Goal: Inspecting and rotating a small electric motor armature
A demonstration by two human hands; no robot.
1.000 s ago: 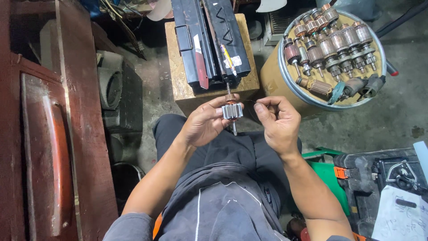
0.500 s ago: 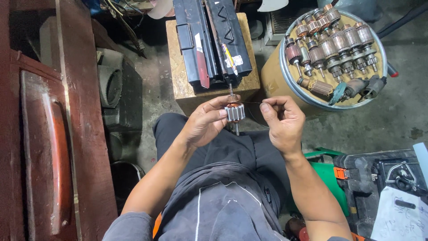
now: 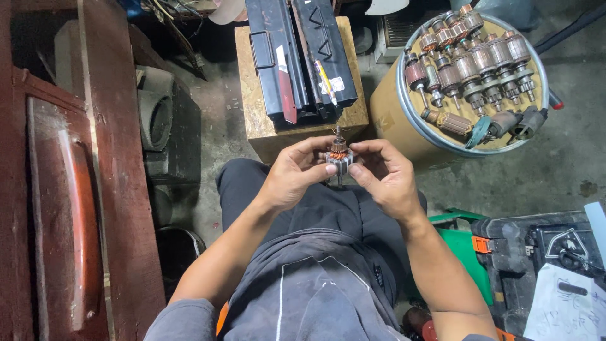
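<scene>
Copper windings are seen on the small motor rotor (image 3: 339, 156), which is held upright above the lap, just in front of a wooden block (image 3: 255, 101). It is pinched from the left by the thumb and fingertips of the left hand (image 3: 291, 173), and from the right by the curled fingers of the right hand (image 3: 385, 177); both sets of fingers are pressed against its sides. A black metal case (image 3: 303, 57) is laid on the block. More rotors (image 3: 473, 60) are stacked on a round drum (image 3: 391, 120) to the right.
</scene>
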